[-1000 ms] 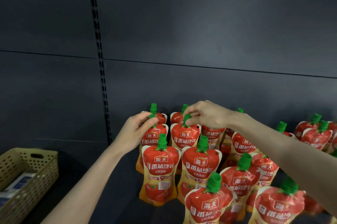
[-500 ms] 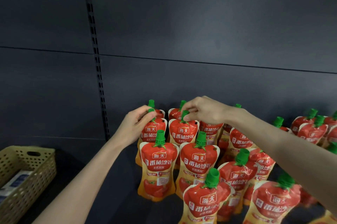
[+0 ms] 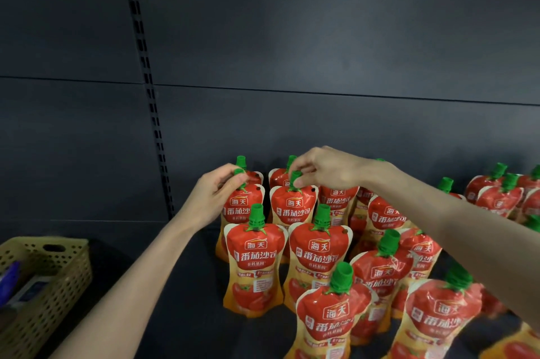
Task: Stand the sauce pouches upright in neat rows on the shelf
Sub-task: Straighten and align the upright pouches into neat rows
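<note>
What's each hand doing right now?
Left hand: closed on the green cap of a red sauce pouch.
Right hand: pinching the neighbouring red pouch's green cap.

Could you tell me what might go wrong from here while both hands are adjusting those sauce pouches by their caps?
The left hand and right hand each pinch a green cap on a second-row red tomato-sauce pouch. Tugging may tip its close-packed neighbours. The right forearm crosses above the leaning front pouches and could knock them over.
</note>
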`<state>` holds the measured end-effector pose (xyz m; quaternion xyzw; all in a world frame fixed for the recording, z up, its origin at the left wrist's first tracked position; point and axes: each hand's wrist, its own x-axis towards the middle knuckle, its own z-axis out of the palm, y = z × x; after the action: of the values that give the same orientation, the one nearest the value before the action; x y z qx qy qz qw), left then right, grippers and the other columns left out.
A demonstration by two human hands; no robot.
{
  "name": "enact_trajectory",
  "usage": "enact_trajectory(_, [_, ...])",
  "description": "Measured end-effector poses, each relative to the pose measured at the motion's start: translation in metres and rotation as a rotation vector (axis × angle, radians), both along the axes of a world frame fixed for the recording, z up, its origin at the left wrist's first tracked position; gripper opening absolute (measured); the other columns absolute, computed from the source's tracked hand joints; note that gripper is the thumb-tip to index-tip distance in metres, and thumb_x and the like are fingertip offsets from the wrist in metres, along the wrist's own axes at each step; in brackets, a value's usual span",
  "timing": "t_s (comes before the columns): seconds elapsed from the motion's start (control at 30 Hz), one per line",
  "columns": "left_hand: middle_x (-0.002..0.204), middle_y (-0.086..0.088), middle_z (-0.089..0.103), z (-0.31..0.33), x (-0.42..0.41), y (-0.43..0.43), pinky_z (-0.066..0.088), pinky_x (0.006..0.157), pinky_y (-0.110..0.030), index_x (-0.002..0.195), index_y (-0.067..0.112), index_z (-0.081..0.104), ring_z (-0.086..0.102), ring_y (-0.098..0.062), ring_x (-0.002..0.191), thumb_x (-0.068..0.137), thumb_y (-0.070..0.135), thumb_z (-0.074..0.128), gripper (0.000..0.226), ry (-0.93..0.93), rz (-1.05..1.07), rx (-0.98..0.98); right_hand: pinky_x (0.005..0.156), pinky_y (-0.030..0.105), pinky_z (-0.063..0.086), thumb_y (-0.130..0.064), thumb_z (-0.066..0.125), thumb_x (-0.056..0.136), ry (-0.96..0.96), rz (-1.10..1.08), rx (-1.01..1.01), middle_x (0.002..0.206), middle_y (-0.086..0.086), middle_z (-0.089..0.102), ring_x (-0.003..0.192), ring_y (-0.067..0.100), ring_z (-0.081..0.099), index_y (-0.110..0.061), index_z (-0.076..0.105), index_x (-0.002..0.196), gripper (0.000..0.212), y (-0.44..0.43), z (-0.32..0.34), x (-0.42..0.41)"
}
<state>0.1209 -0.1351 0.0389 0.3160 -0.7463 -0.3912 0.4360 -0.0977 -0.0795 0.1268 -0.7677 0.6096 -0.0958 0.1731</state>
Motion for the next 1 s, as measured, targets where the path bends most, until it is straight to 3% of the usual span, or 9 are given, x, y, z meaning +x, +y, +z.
enact_trajectory(0.2, [0.093,-0.001,0.067,0.0,0.0,0.002,0.051,0.066,-0.013,0.097,0.01,0.062,0.066,-0.004,0.084,0.093,0.018,0.049,0.016,0.024,-0.016,0.003,0.091,0.021,0.043,-0.022,0.058,0.091,-0.015,-0.015,0.004,0.117,0.0,0.066,0.111,0.013,0.059,-0.014,0.062,0.116,0.026,0.0,-0.001,0.0])
enact_trajectory(0.53, [0.103,0.002,0.065,0.0,0.005,0.003,0.052,0.074,-0.017,0.102,0.025,0.061,0.064,-0.008,0.095,0.091,0.026,0.053,0.014,0.015,0.013,0.019,0.083,0.022,0.046,-0.027,0.06,0.09,0.052,-0.036,-0.054,0.115,0.003,0.066,0.094,0.01,0.06,-0.016,0.057,0.12,0.032,0.007,0.0,0.005])
enact_trajectory(0.63, [0.11,0.006,0.059,0.002,0.011,0.009,0.048,0.086,-0.02,0.108,0.026,0.059,0.055,-0.007,0.107,0.089,0.03,0.054,0.02,-0.012,0.145,-0.095,0.091,0.027,0.048,-0.029,0.061,0.089,0.057,-0.07,-0.127,0.118,0.004,0.063,0.103,0.014,0.06,-0.015,0.057,0.121,0.035,0.018,0.005,0.007])
enact_trajectory(0.73, [0.111,0.01,0.056,0.005,0.017,0.028,0.04,0.091,-0.022,0.106,0.028,0.06,0.048,-0.007,0.112,0.087,0.038,0.052,0.022,0.013,0.253,-0.232,0.093,0.029,0.05,-0.03,0.061,0.089,-0.008,-0.089,-0.235,0.111,0.002,0.067,0.099,0.013,0.063,-0.015,0.062,0.113,0.029,0.04,0.01,0.01])
enact_trajectory(0.83, [0.109,0.013,0.06,0.0,0.017,0.059,0.046,0.085,-0.023,0.104,0.031,0.063,0.055,-0.008,0.107,0.086,0.044,0.056,0.023,0.093,0.169,-0.146,0.088,0.027,0.051,-0.039,0.062,0.086,-0.029,-0.083,-0.198,0.101,-0.003,0.069,0.092,0.008,0.064,-0.017,0.066,0.105,0.029,0.072,0.014,0.009])
enact_trajectory(1.0, [0.107,0.017,0.065,-0.015,0.008,0.098,0.051,0.078,-0.019,0.11,0.034,0.058,0.06,0.001,0.103,0.072,0.041,0.065,0.04,0.127,0.067,0.063,0.089,0.034,0.05,-0.042,0.07,0.078,0.125,-0.096,-0.058,0.106,0.004,0.067,0.093,0.017,0.062,-0.017,0.056,0.12,0.051,0.097,0.002,0.011])
